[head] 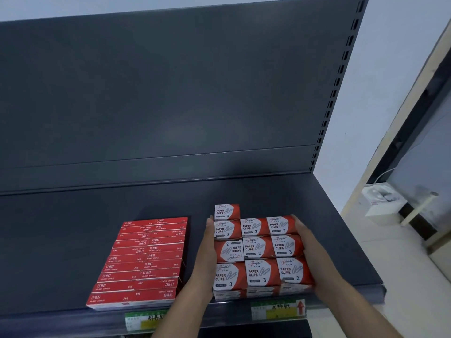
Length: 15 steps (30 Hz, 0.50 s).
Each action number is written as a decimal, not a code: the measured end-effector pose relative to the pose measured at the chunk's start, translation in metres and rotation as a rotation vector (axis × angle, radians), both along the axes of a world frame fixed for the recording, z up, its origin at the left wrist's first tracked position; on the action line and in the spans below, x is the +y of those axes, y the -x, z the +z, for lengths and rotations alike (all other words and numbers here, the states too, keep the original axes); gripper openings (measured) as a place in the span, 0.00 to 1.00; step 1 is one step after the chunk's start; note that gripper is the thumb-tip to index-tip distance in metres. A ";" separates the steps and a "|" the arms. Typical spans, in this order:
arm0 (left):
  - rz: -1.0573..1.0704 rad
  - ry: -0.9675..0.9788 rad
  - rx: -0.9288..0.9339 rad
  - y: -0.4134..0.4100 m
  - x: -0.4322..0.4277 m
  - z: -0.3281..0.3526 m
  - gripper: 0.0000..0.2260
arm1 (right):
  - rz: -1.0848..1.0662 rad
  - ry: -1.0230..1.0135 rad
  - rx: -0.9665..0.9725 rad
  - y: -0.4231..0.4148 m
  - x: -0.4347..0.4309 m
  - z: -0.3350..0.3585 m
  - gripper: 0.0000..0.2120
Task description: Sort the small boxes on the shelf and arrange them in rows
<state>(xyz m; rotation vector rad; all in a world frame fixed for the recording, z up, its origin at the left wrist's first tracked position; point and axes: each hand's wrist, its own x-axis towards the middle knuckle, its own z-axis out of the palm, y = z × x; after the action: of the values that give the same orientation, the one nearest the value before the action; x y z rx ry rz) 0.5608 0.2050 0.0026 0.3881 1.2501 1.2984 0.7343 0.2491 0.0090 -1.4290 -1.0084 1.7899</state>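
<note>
- Left hand (207, 252) & right hand (310, 242), fingers straight, press flat on opposite sides of the paper clip boxes (258, 247) at the shelf (73, 240) front.
- Person should squeeze evenly w/ both palms, keeping rows square (the turned box (229, 250) prob. needs rotating).

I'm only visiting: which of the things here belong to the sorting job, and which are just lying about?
Part of the job: paper clip boxes, staple boxes, shelf, left hand and right hand against the clip boxes' sides.
Just lying about: price labels on the shelf edge, white box on the ledge at right.
</note>
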 end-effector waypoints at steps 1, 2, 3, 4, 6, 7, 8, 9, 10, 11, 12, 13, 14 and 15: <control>0.009 -0.005 0.000 0.000 0.000 0.000 0.26 | -0.010 -0.012 0.001 0.000 0.001 -0.004 0.24; 0.014 -0.006 0.008 -0.001 0.000 0.001 0.26 | -0.012 -0.011 0.008 0.000 0.002 -0.006 0.24; 0.019 -0.004 0.004 -0.001 0.000 0.001 0.26 | -0.003 -0.007 0.014 0.001 0.001 -0.005 0.24; 0.023 0.004 0.013 -0.001 0.000 -0.001 0.25 | 0.008 -0.006 0.019 0.001 0.001 -0.005 0.24; 0.014 0.011 0.027 -0.003 -0.002 0.002 0.25 | 0.009 -0.005 0.018 0.001 0.003 -0.010 0.25; 0.016 0.021 0.043 -0.003 -0.003 0.001 0.25 | 0.010 -0.007 0.017 0.001 0.002 -0.009 0.26; 0.012 0.031 0.052 -0.003 -0.003 0.001 0.24 | 0.008 -0.008 0.008 0.001 0.001 -0.009 0.26; 0.004 0.029 0.065 -0.002 -0.005 0.003 0.24 | 0.012 -0.025 -0.002 0.001 0.002 -0.010 0.26; -0.014 0.016 0.078 -0.003 -0.007 0.006 0.24 | 0.017 -0.037 -0.004 0.000 0.002 -0.012 0.26; -0.027 0.008 0.090 -0.002 -0.008 0.005 0.25 | 0.017 -0.046 -0.018 0.000 0.002 -0.012 0.26; -0.053 0.019 0.083 -0.001 -0.008 0.004 0.25 | 0.028 -0.049 -0.016 0.000 0.001 -0.013 0.25; -0.072 0.034 0.102 0.000 -0.009 0.006 0.26 | 0.038 -0.038 -0.034 -0.001 0.002 -0.013 0.24; -0.081 0.023 0.117 0.000 -0.011 0.007 0.27 | 0.054 -0.025 -0.033 -0.002 0.005 -0.013 0.25; -0.096 0.027 0.140 0.002 -0.011 0.006 0.28 | 0.060 -0.026 -0.057 -0.003 0.006 -0.009 0.26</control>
<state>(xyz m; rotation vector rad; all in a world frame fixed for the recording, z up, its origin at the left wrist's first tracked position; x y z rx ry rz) 0.5592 0.1943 0.0086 0.5205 1.3478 1.1874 0.7375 0.2547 0.0000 -1.4557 -1.1107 1.7814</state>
